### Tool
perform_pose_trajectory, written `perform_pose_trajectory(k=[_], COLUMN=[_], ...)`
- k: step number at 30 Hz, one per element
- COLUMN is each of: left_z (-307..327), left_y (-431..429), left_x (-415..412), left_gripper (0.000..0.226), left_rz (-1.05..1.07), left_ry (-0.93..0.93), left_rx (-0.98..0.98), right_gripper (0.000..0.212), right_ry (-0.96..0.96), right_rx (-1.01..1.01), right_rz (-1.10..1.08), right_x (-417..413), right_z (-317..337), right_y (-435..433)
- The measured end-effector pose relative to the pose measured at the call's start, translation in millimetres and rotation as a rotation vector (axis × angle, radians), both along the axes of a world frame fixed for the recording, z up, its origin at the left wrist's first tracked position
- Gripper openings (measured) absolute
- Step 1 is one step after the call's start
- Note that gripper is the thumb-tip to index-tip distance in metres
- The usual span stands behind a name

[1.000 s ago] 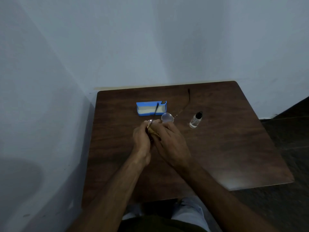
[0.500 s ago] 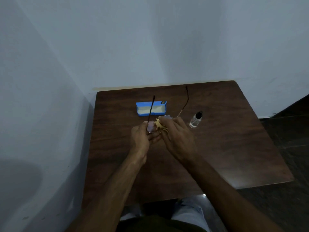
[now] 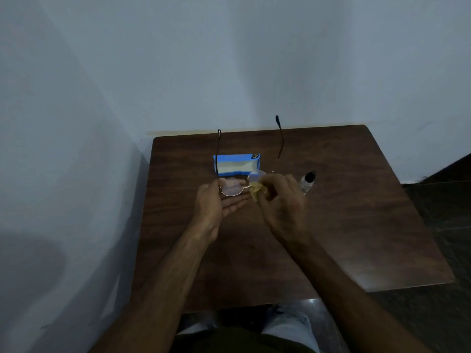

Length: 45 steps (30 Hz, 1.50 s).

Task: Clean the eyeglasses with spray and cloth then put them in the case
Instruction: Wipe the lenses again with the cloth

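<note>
Round thin-framed eyeglasses are held above the middle of the brown table, both temples unfolded and pointing away from me. My left hand grips the frame at its left hinge. My right hand pinches a small yellow cloth against the right lens. Behind the glasses stands an open blue case with a pale lining. A small clear spray bottle with a black cap lies on the table just right of my right hand.
The table stands in a corner, with white walls close behind it and along its left side. Dark floor shows to the right. My knees are under the table's near edge.
The glasses have turned so both temples point away and upward, and the lenses face me. My hands have moved apart; the cloth went from the left lens side to the right lens.
</note>
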<state>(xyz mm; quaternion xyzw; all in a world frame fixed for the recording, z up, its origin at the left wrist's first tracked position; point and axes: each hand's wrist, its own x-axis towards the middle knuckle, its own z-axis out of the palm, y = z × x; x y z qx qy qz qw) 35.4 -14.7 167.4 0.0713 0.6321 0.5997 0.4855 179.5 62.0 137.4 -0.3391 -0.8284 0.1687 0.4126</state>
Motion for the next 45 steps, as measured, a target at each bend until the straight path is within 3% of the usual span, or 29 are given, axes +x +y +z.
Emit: perform_pose_trajectory(k=[4, 7, 11, 15, 21, 27, 31, 38, 45], left_z=[-1, -3, -5, -4, 0, 4, 11, 13, 12], left_y=[2, 4, 1, -1, 0, -6, -3, -2, -2], left_x=[-3, -1, -7, -9, -12, -13, -12, -9, -5], left_gripper=[0.043, 0.044, 0.043, 0.046, 0.044, 0.044, 0.044, 0.046, 0.045], left_rz=[-0.052, -0.048, -0.041, -0.098, -0.098, -0.160, -0.203, -0.203, -0.180], left_ry=[0.038, 0.063, 0.056, 0.058, 0.028, -0.085, -0.054, 0.021, 0.103], left_rx=[0.063, 0.083, 0.072, 0.057, 0.038, 0.039, 0.060, 0.082, 0.076], right_gripper=[0.008, 0.021, 0.034, 0.035, 0.036, 0.019, 0.012, 0.019, 0.020], right_ry=[-0.061, -0.200, -0.248, -0.348, -0.221, -0.068, 0.079, 0.101, 0.194], right_rx=[0.097, 0.108, 0.129, 0.168, 0.109, 0.109, 0.002, -0.129, -0.518], right_rz=[-0.074, -0.028, 0.073, -0.029, 0.133, 0.015, -0.105, -0.180, -0.164], right_x=[-1, -7, -4, 3, -1, -1, -7, -6, -8], right_z=[2, -2, -16, -15, -14, -13, -1, 5, 13], right_y=[12, 6, -2, 10, 5, 22, 23, 23, 18])
